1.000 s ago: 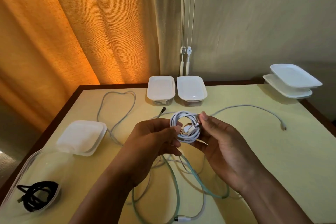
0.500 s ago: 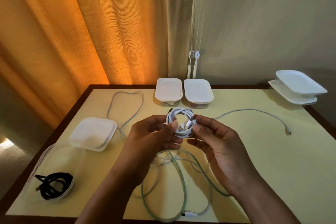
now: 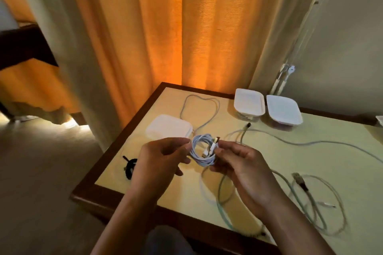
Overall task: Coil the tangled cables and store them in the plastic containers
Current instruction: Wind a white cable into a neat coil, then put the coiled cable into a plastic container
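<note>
**White cable coil held in both hands over the counter's near left part**

A small coil of round white cable is held between both hands above the pale yellow counter with a dark wooden edge. Its ring is turned face-on to the camera. Two plugs are laid across the ring's right side, their long axis running from lower left to upper right, and the metal plug tip is pointed towards the counter's far edge. The coil's left side is pinched by the thumb and fingers of the left hand. Its right side is gripped by the curled fingers of the right hand.

The counter's left edge runs near the left hand, and a black coiled cable is partly hidden behind that hand. A translucent white plastic lid lies just beyond the coil. Two lidded white plastic containers are set side by side at the far edge. Loose pale green cables are spread beneath and to the right of the right hand, and bare surface shows between their loops.
</note>
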Motion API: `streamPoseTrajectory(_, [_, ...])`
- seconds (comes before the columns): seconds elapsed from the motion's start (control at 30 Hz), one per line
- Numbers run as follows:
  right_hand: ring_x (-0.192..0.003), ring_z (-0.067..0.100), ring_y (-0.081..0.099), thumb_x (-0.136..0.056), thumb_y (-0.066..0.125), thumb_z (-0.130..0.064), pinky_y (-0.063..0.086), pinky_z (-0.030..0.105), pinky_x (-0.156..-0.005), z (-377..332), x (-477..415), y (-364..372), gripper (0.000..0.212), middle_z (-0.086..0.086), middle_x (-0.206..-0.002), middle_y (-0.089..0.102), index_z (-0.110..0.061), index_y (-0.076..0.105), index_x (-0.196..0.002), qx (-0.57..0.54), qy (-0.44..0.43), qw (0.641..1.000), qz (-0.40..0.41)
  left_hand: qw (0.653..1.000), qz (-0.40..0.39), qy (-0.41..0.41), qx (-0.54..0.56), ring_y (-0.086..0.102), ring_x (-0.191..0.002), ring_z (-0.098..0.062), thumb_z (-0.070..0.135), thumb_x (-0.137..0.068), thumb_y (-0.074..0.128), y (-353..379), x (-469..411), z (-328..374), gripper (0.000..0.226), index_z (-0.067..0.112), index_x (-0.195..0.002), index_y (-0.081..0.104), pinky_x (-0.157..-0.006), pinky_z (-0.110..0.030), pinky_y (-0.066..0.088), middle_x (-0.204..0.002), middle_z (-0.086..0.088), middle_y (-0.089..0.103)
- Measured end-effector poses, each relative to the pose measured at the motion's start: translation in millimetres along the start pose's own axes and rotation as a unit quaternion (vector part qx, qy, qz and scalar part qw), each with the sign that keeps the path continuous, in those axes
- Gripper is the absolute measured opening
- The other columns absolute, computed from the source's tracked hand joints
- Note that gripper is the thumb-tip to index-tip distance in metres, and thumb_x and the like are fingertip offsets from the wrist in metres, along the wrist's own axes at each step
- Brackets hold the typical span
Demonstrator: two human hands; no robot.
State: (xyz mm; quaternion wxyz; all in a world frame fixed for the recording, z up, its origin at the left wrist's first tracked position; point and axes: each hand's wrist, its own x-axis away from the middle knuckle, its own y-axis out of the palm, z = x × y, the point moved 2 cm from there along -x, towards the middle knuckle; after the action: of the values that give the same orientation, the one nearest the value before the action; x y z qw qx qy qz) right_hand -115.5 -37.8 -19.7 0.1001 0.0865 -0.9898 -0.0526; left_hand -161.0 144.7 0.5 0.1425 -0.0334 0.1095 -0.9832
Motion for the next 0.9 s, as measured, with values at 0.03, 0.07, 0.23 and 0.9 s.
streamPoseTrajectory(0.03, [-0.088, 0.023, 0.073, -0.095, 0.066, -0.01, 0.058, 0.042, -0.084, 3.1, -2.7, 9.8, 0.018, 0.009, -0.098, 0.079, -0.009, 0.076, -0.11, 0.012, 0.004, 1.0, -0.008, 1.0, 0.009, 0.008, -0.024, 0.07, -0.075, -0.004, 0.03, -0.095, 0.068, -9.4, 0.3, -2.7, 0.009, 0.034, -0.1, 0.075, -0.059, -0.028, 0.059, -0.084, 0.015, 0.076])
streamPoseTrajectory(0.07, [-0.086, 0.022, 0.073, -0.095, 0.066, -0.01, 0.058, 0.042, -0.084, 5.9, -5.3, 16.8, 0.019, 0.009, -0.097, 0.079, -0.009, 0.075, -0.112, 0.026, 0.007, 1.0, -0.014, 0.999, 0.019, 0.009, -0.048, 0.068, -0.073, -0.001, 0.032, -0.095, 0.067, -15.6, 0.0, -4.5, 0.009, 0.037, -0.099, 0.074, -0.057, -0.024, 0.055, -0.082, 0.016, 0.075])
streamPoseTrajectory(0.23, [-0.077, 0.018, 0.074, -0.093, 0.07, -0.01, 0.063, 0.042, -0.081, 14.0, -26.9, 64.4, 0.016, 0.003, -0.088, 0.079, -0.013, 0.078, -0.107, 0.131, -0.014, 0.991, -0.028, 0.986, 0.033, -0.002, -0.165, 0.065, -0.086, 0.0, 0.037, -0.096, 0.065, -58.4, -13.1, -22.3, 0.017, 0.039, -0.111, 0.073, -0.059, -0.011, 0.044, -0.099, 0.02, 0.07])
streamPoseTrajectory(0.9, [-0.094, 0.031, 0.062, -0.091, 0.06, -0.011, 0.05, 0.032, -0.068, 45.7, -91.6, 140.6, 0.017, 0.012, -0.099, 0.064, -0.008, 0.076, -0.097, 0.618, -0.189, 0.763, -0.027, 0.945, 0.064, -0.081, -0.311, 0.066, -0.072, -0.008, 0.031, -0.092, 0.075, -93.8, -70.4, -76.9, 0.019, 0.022, -0.077, 0.07, -0.064, -0.021, 0.047, -0.075, 0.006, 0.068])
